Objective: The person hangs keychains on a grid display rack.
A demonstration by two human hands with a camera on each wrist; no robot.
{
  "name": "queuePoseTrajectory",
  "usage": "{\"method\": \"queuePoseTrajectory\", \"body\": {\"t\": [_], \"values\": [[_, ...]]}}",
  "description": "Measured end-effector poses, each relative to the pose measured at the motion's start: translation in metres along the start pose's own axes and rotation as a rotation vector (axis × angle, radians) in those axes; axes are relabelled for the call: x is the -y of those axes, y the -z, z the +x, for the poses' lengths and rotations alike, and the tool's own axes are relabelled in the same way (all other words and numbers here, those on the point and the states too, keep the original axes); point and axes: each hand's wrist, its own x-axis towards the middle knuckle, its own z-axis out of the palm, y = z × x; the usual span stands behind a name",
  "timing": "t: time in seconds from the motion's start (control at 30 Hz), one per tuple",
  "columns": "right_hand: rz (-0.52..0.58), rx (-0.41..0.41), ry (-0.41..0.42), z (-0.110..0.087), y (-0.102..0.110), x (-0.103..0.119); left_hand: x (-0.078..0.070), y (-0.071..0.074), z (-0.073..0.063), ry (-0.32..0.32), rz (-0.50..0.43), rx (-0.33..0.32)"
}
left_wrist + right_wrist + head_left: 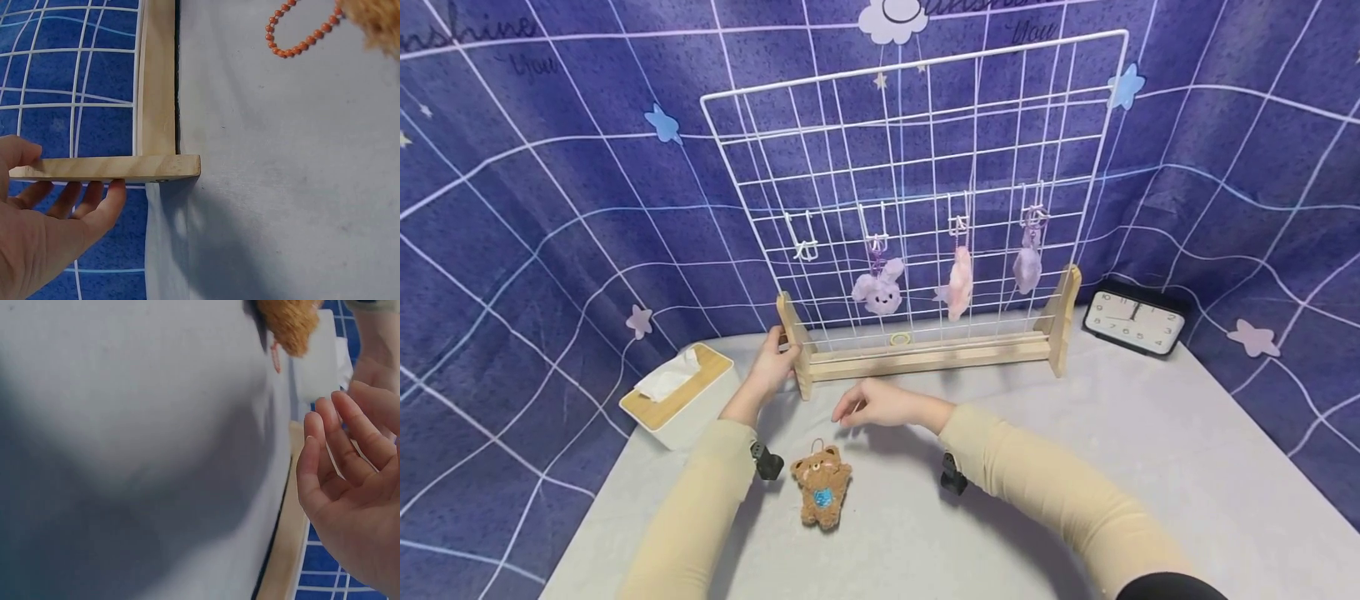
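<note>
My left hand (771, 367) holds the left wooden upright (794, 346) of a white wire grid rack (891, 133). In the left wrist view the thumb lies on one side of that upright (112, 167) and the fingertips on the other. Relaxed and holding nothing, my right hand (887, 405) hovers in front of the rack's wooden base (925, 360). Between my forearms a brown plush bear keychain (822, 490) lies face up on the table, its orange bead chain (304, 45) looped towards the rack.
From the grid's hooks hang a lilac plush bunny (880, 296), a pink plush (959, 283) and a lilac plush (1027, 268). A leftmost hook (806, 250) carries nothing. A tissue box (700, 392) stands left, a clock (1135, 318) right, and a blue curtain (587, 167) behind.
</note>
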Motion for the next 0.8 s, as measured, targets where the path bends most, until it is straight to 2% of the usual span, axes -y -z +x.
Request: {"method": "queuePoseTrajectory", "body": {"t": [0.27,0.53,0.8], "values": [[-0.007,0.029,-0.047,0.012,-0.019,-0.001,0.000,0.000,0.000,-0.007,-0.009,-0.009],[-0.012,0.030,-0.046,0.022,-0.025,-0.003,0.000,0.001,-0.004,0.013,-0.021,0.004],[-0.016,0.011,-0.077,0.031,-0.029,-0.009,-0.002,0.002,-0.001,0.009,0.018,0.001]]}}
